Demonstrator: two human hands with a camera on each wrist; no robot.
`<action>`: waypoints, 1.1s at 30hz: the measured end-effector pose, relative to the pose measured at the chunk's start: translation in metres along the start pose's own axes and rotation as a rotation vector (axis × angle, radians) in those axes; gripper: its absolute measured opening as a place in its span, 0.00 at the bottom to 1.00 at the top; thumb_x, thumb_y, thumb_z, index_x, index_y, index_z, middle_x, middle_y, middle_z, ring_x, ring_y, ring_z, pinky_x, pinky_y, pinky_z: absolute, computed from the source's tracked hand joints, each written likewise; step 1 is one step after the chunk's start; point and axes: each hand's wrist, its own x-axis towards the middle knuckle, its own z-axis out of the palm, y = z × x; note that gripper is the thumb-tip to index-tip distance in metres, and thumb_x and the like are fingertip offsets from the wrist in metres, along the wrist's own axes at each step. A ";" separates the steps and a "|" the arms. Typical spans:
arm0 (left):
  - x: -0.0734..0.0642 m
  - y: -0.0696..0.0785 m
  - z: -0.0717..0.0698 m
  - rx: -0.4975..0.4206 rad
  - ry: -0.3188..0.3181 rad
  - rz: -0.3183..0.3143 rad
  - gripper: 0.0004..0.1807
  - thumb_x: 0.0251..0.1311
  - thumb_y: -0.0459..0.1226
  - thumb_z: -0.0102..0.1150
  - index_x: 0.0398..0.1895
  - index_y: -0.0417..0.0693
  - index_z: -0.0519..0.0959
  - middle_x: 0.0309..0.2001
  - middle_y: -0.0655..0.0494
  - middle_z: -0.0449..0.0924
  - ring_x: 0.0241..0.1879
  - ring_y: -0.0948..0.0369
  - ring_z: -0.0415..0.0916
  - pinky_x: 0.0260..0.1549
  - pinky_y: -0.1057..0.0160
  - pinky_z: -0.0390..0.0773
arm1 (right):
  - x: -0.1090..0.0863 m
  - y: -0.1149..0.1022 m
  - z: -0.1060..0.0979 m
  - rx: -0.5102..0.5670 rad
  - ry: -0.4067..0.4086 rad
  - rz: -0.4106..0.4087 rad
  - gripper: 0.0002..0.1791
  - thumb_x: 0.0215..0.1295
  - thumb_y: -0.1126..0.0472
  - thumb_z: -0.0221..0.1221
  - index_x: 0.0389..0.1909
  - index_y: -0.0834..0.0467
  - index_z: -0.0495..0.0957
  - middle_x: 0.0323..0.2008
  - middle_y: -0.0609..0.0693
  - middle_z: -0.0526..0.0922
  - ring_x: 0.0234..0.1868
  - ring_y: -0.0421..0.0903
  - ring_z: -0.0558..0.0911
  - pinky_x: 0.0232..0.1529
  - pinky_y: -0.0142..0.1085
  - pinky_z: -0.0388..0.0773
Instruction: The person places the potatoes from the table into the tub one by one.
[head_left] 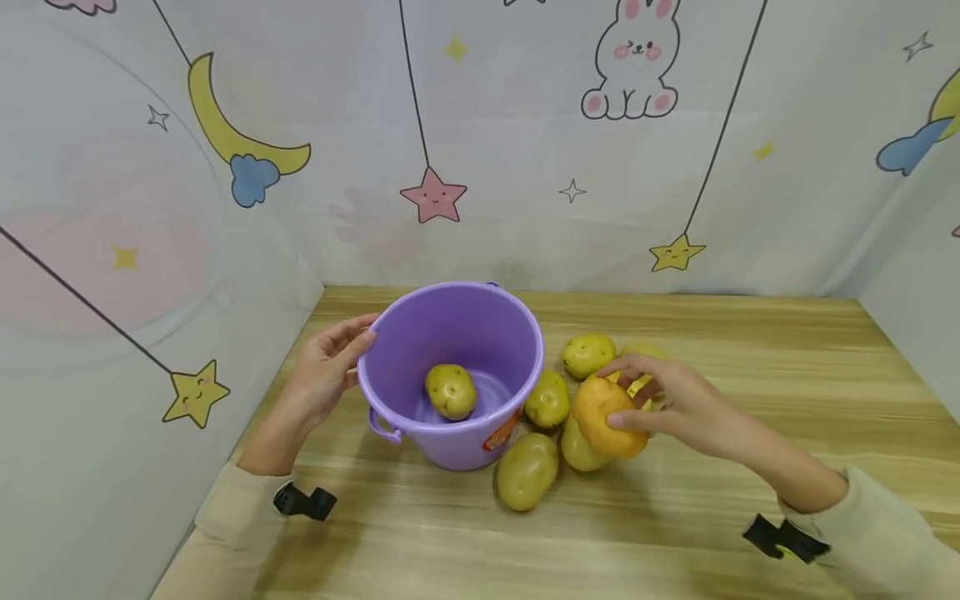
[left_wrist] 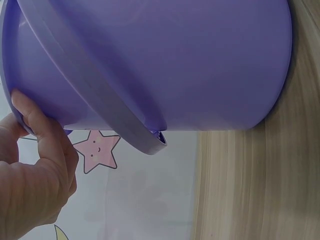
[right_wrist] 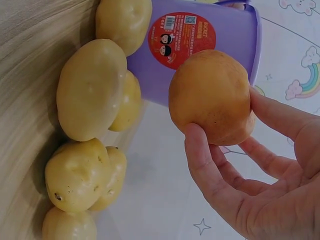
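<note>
My left hand grips the rim of a purple bucket at its left side. In the left wrist view, fingers lie against the bucket's outer wall near the rim. One yellow potato lies on the bucket's floor. To the right, my right hand holds an orange-tinted potato between thumb and fingertips, raised over the other potatoes. Close beneath it is a potato that it partly covers. Another potato lies beside the bucket, and a larger one lies nearer me.
Farther back on the wood-grain table are a potato and others partly hidden behind my right hand. The bucket's handle hangs down its side. White cloth walls with cartoon prints enclose the back and both sides.
</note>
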 end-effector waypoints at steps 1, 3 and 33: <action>0.000 0.000 0.000 -0.002 0.000 -0.001 0.26 0.73 0.40 0.56 0.68 0.36 0.67 0.51 0.52 0.74 0.46 0.61 0.78 0.43 0.65 0.84 | 0.000 -0.001 -0.001 0.006 -0.002 0.009 0.23 0.60 0.62 0.71 0.55 0.62 0.77 0.43 0.56 0.80 0.38 0.49 0.81 0.33 0.38 0.85; 0.000 0.000 0.001 -0.002 0.005 -0.004 0.26 0.73 0.40 0.55 0.68 0.36 0.68 0.51 0.52 0.75 0.46 0.62 0.79 0.43 0.65 0.84 | 0.000 -0.002 -0.003 0.013 -0.003 0.025 0.23 0.61 0.62 0.70 0.56 0.62 0.77 0.45 0.57 0.80 0.39 0.49 0.81 0.32 0.38 0.84; 0.001 0.000 0.000 -0.015 0.010 -0.007 0.25 0.73 0.39 0.56 0.68 0.36 0.68 0.52 0.52 0.74 0.46 0.61 0.78 0.43 0.64 0.85 | 0.037 -0.035 -0.033 -0.030 0.031 -0.043 0.23 0.61 0.65 0.69 0.57 0.62 0.77 0.47 0.58 0.81 0.41 0.54 0.83 0.33 0.38 0.85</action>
